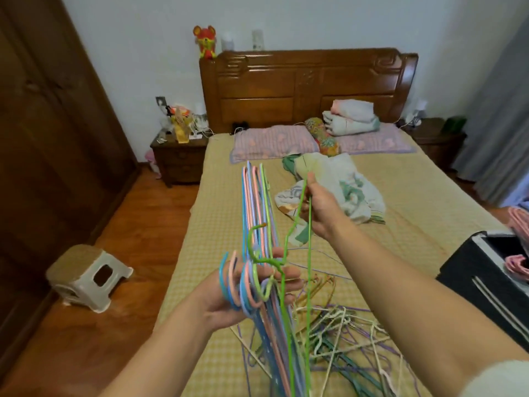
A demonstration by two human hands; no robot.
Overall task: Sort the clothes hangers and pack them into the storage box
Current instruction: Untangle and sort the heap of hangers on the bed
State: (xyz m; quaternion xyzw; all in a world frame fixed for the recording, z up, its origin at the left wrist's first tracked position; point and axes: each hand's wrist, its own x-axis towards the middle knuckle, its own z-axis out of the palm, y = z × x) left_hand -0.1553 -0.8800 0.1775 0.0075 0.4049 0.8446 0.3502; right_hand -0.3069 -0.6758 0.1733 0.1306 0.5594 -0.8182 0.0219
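A loose heap of thin wire clothes hangers in purple, white, dark green and tan (343,333) is spread over the near end of the yellow checked bedcover (229,213). Just above that heap, a bundle of blue, pink and light-green plastic-coated wire hangers (259,213) is gripped by the left hand (252,287), whose fingers are curled round the gathered necks, with the hooks fanned out beside the palm. A single bright green wire hanger (297,222) is pinched near one shoulder by the right hand (320,207), which is raised farther out over the bed; the green hook is seen lying against the bundle at the left hand's fingers.

At the right edge, a black fabric storage box (469,276) is set on the bed, and pink hangers (518,265) are visible inside it. More pink hangers (519,222) are seen just beyond the box.

On the wooden floor to the left, a white plastic stool with a woven top (86,276) is placed beside a dark wooden wardrobe (43,138).

Farther up the bed, a crumpled white and green cloth (343,184) is laid, then two pink striped pillows (272,141) and folded blankets (352,117) against the carved wooden headboard (309,81). A red toy figure (205,41) is perched on the headboard's left corner.
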